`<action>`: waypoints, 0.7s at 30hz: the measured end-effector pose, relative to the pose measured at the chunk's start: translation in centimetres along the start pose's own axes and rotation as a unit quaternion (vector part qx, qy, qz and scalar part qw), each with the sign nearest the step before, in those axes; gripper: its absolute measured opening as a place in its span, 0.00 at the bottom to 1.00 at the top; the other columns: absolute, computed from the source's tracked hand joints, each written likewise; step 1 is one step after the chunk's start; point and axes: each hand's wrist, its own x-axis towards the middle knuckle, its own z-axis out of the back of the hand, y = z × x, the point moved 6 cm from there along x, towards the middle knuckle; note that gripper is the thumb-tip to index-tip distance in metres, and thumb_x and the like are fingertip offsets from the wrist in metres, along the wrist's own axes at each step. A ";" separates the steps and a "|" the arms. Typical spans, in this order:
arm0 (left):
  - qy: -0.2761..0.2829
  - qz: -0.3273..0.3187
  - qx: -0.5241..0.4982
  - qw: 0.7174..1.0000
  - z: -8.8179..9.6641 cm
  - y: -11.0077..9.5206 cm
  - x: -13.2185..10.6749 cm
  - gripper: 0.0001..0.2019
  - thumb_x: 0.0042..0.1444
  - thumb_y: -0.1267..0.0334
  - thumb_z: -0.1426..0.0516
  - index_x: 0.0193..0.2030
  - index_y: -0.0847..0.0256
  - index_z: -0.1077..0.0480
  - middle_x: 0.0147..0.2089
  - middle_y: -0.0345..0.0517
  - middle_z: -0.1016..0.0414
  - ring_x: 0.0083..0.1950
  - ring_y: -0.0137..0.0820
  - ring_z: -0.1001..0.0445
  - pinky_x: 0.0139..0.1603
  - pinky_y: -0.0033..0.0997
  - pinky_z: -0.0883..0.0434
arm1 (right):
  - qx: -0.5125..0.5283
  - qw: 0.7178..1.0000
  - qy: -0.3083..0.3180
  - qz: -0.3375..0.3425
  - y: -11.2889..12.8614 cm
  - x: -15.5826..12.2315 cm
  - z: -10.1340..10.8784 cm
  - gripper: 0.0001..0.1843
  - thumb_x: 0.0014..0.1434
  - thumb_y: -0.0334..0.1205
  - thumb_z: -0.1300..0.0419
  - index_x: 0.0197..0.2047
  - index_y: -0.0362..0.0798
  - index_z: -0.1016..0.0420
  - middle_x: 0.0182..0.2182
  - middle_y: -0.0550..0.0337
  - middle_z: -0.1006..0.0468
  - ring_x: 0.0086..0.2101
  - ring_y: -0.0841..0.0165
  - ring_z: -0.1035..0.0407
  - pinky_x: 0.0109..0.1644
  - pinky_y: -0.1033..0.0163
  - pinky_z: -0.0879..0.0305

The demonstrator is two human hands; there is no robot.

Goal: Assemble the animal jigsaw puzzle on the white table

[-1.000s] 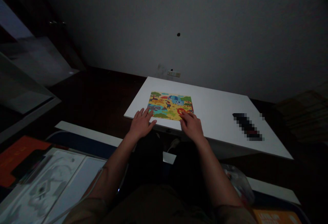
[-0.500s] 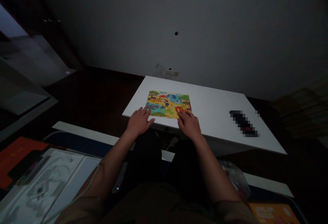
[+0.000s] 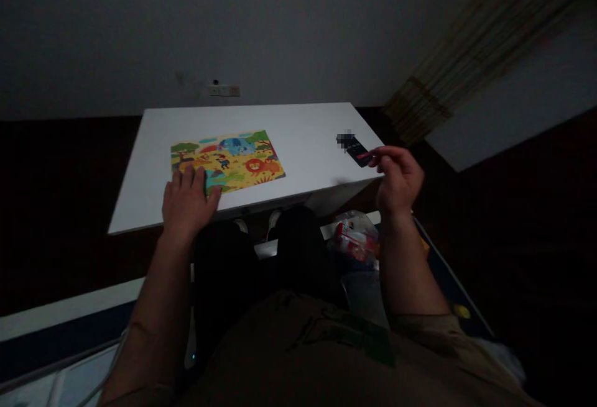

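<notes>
A colourful animal jigsaw puzzle [image 3: 233,161] lies on the white table [image 3: 303,127]. My left hand [image 3: 186,201] rests flat on the puzzle's near left corner, fingers stretched out. My right hand [image 3: 396,177] is raised at the table's right near corner. Its fingers are curled in a pinch at the red near end of a dark flat object [image 3: 358,151], which lies on the table and is partly blurred out.
A crumpled plastic bag [image 3: 352,239] with red print lies below the table by my right leg. A wall socket [image 3: 224,91] sits behind the table. A bamboo-like mat [image 3: 471,46] leans at the right. The floor around is dark.
My view has swung to the right. My right hand left the puzzle's near right corner and moved right to the dark object. My left hand stays on the puzzle's near left corner.
</notes>
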 end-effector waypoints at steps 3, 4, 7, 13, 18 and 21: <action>-0.003 -0.023 0.000 1.000 -0.9 -1.0 2.2 0.32 0.71 0.47 0.56 0.73 0.68 0.45 0.77 0.61 0.49 0.76 0.54 0.51 0.71 0.57 0.44 | -0.046 0.996 -0.073 0.011 2.0 -0.9 7.9 0.09 0.60 0.38 0.41 0.41 0.48 0.21 0.31 0.60 0.22 0.27 0.70 0.32 0.34 0.61 0.36; -0.004 -0.024 0.004 1.000 -1.2 -1.0 2.9 0.31 0.71 0.48 0.57 0.73 0.68 0.45 0.77 0.60 0.50 0.76 0.53 0.52 0.71 0.57 0.44 | -0.073 0.994 -0.079 0.006 2.6 -1.6 10.0 0.09 0.61 0.38 0.41 0.42 0.48 0.21 0.31 0.59 0.23 0.27 0.70 0.32 0.34 0.61 0.36; 0.013 -0.036 0.027 0.999 -2.5 -0.9 4.5 0.32 0.72 0.45 0.61 0.73 0.66 0.46 0.78 0.58 0.52 0.76 0.52 0.53 0.71 0.58 0.47 | -0.202 0.977 0.021 -0.065 3.2 -4.3 13.6 0.11 0.65 0.42 0.41 0.46 0.50 0.21 0.35 0.57 0.21 0.34 0.65 0.28 0.38 0.59 0.33; 0.042 -0.042 0.077 0.995 -3.9 -0.7 4.8 0.33 0.72 0.45 0.67 0.74 0.62 0.48 0.78 0.53 0.51 0.75 0.48 0.51 0.72 0.54 0.48 | -0.399 0.766 0.423 -0.273 -3.8 -15.6 13.8 0.25 0.60 0.50 0.35 0.57 0.49 0.24 0.49 0.46 0.22 0.45 0.55 0.26 0.52 0.50 0.30; 0.056 -0.029 0.056 0.996 -3.7 -0.5 4.7 0.34 0.71 0.43 0.64 0.75 0.62 0.51 0.79 0.52 0.55 0.76 0.51 0.52 0.72 0.58 0.48 | -0.479 0.658 0.497 -0.301 -7.8 -24.1 12.5 0.42 0.45 0.38 0.29 0.65 0.48 0.30 0.59 0.38 0.29 0.56 0.46 0.31 0.58 0.50 0.34; 0.071 -0.045 0.024 0.996 -3.4 -0.7 4.5 0.36 0.69 0.41 0.60 0.76 0.62 0.53 0.80 0.51 0.58 0.77 0.52 0.55 0.73 0.59 0.50 | -0.491 0.639 0.492 -0.329 -8.4 -25.4 13.5 0.29 0.55 0.32 0.41 0.61 0.50 0.25 0.55 0.40 0.23 0.52 0.49 0.27 0.54 0.52 0.33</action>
